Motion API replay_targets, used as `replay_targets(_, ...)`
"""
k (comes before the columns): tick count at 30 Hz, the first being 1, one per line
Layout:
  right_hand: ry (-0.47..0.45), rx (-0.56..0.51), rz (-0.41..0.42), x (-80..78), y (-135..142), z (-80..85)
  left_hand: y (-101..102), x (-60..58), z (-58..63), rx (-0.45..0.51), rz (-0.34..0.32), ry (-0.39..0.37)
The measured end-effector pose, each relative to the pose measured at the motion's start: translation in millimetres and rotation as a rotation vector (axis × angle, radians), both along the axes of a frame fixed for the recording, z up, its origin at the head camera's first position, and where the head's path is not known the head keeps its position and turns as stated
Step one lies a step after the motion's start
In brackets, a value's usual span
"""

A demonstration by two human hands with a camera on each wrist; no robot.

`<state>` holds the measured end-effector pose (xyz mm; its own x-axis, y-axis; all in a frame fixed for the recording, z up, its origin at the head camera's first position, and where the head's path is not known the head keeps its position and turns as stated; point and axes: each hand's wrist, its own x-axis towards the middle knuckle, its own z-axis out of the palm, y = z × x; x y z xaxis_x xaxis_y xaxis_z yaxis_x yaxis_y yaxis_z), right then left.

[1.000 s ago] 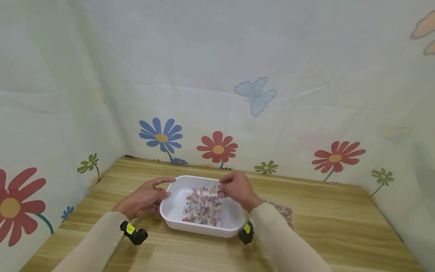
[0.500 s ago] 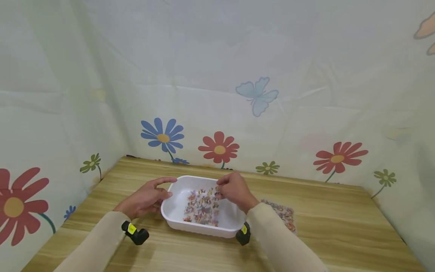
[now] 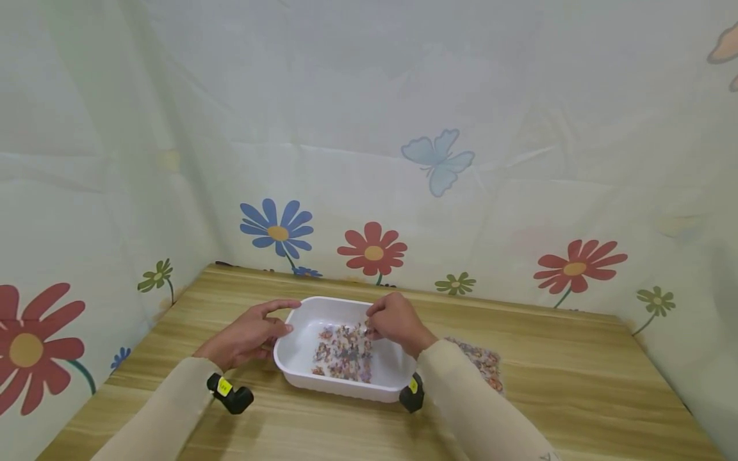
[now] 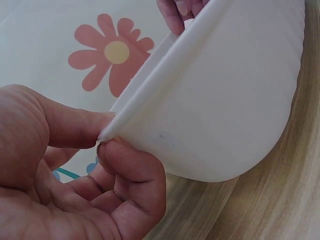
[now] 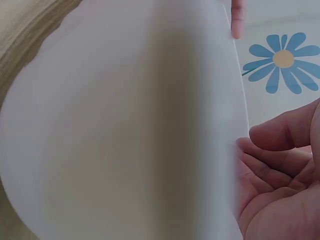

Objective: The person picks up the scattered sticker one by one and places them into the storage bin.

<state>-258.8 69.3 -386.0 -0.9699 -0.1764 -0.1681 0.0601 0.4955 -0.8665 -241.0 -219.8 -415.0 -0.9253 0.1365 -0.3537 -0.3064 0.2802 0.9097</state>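
Inside 1 tray (image 3: 299, 351), uncountable pieces (image 3: 344, 353); left hand (image 3: 248, 334) pinches its rim (image 4: 155, 82); right hand (image 3: 398, 323), I cannot tell.

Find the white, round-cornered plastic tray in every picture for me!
Head: the tray sits just below the centre.
Left wrist: the tray's side fills the upper right.
Right wrist: the tray's side fills the left and middle, partly blurred.
Shared landmark: the brown, wood-grain table beneath it.

Pieces (image 3: 346, 358) in the white tray (image 3: 296, 349), too small for clear individual outlines.
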Motion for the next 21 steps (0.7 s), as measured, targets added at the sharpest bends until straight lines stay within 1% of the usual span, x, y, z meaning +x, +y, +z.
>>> replay_targets(8, -0.012, 0.035, 0.064, -2.2, -1.8, 3.8, 0.0, -0.3, -1.4, 0.008, 0.004, -0.002)
replay_targets(13, -0.021, 0.054, 0.079, -1.1, -2.6, 6.4, -0.3, 0.8, -1.3, 0.017, -0.011, 0.011)
replay_targets(16, -0.015, 0.078, 0.093, -1.2, -1.9, 7.2, -0.3, 0.8, -1.3, 0.014, -0.012, 0.010)
replay_targets(21, 0.004, 0.115, 0.101, -2.1, 0.7, 7.8, -0.3, 1.0, -1.3, 0.038, -0.016, 0.014)
